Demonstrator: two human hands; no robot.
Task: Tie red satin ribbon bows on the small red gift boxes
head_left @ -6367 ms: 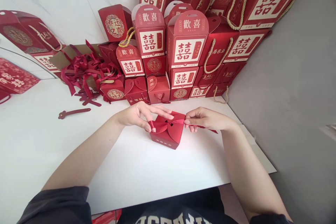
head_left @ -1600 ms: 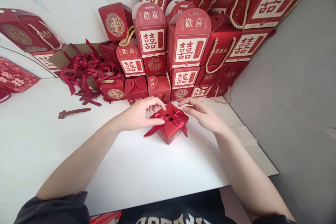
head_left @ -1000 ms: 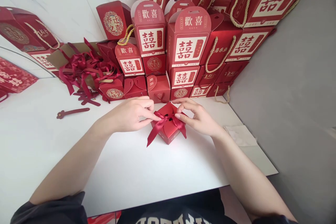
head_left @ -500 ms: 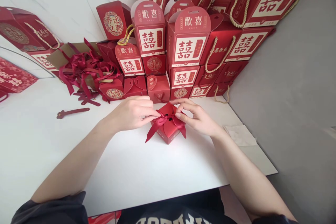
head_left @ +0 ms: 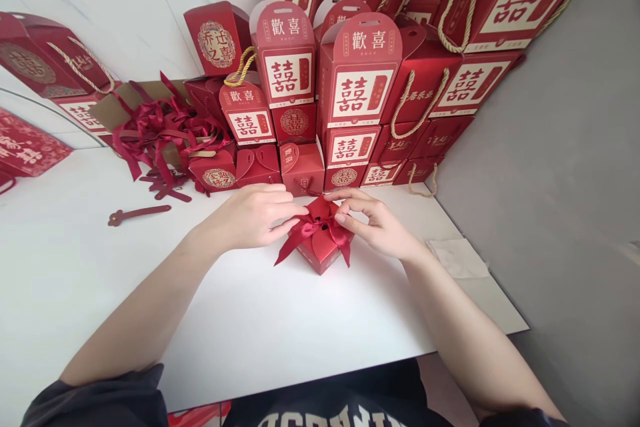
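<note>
A small red box (head_left: 321, 255) stands on the white table with one corner toward me. Across its top lies a dark red ribbon (head_left: 299, 237) tied in a bow, its tails hanging over the front sides. From the left, my left hand (head_left: 263, 215) pinches the bow's left loop between thumb and fingers. My right hand (head_left: 373, 221) grips the bow's right side with thumb and forefinger, its other fingers curved over the box's right rear edge.
Stacked red gift boxes (head_left: 357, 90) line the back. A pile of red ribbons (head_left: 165, 123) fills a carton at the back left. A dark red strap (head_left: 140, 213) lies left, and a white tissue (head_left: 457, 258) lies right. A grey wall borders the right side.
Both ribbon tails have shifted slightly to the left and up. My left hand has moved a little to the right at the fingertips; my right hand is almost unmoved.
</note>
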